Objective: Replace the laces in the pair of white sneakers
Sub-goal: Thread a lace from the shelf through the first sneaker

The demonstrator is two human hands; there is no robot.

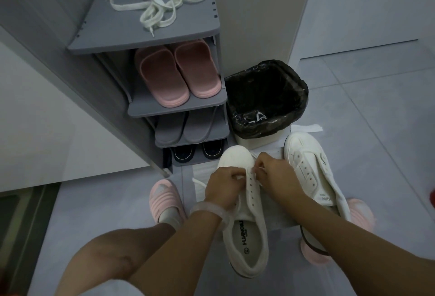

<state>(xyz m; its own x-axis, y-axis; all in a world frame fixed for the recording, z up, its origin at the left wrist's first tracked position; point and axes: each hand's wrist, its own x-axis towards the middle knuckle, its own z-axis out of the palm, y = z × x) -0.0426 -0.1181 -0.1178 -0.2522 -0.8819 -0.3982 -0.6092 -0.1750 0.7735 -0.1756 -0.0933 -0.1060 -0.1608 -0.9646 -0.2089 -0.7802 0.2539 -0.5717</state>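
While both hands work low in the centre of the frame, the left hand [222, 186] has its fingers curled at the left edge of the near white sneaker [244, 220], pinching the lace [255, 170] at the top eyelets, and the right hand [279, 173] pinches the same lace from the right side, fingertips meeting just above the eyelet row. A loose end of that lace trails out to the left of the left hand. A pale bangle [210, 211] circles the left wrist. The second white sneaker [310, 168], with no lace in its eyelets, lies just to the right, toe toward the top of the frame, beside the right forearm. Both sneakers sit on a pale sheet [280, 215] on the tiled floor. Pink slippers are on the person's feet, the left one [166, 199] at lower centre left. At the upper centre, a grey shoe rack [146, 41] carries a tangled cream lace [162, 3] on its top shelf, pink slides [179, 74] below that, grey slippers [179, 128] under those, and dark shoes [200, 150] at the bottom. A bin with a black liner [266, 97] stands right of the rack, just above the sneakers.
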